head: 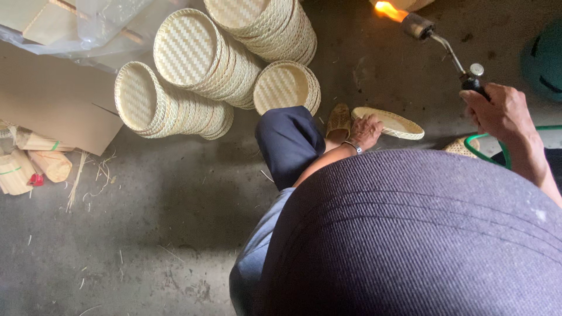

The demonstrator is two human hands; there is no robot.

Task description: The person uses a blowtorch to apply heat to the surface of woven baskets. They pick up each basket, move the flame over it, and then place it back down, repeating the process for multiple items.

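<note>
My right hand [500, 111], at the right edge of the frame, is wrapped tight round the dark grip of the gas torch [446, 47]. Its nozzle points to the top of the frame, flame [389, 10] lit there.

My left hand [366, 130], centre frame, is curled over the near rim of a shallow woven bamboo tray [391, 123], fingers closed on the edge; the tray is tilted, just above the concrete floor [146, 205].

Risks as I judge them:
- Flame sits near the stacked trays [193, 70] filling the upper centre; a careless swing of the nozzle leftward could scorch or light them.
- Dry straw scraps [88, 175] and bamboo bundles [35, 164] lie at the left, with plastic sheeting [99, 23] in the upper left corner, all easy to burn.
- The green hose [477, 149] loops by my right wrist and could snag.
- My grip on the tray is at one rim only; it could slip.

Room: bare floor at upper right beside the flame and across the lower left. My knee [290, 143] and a woven slipper [338, 122] crowd the centre.
</note>
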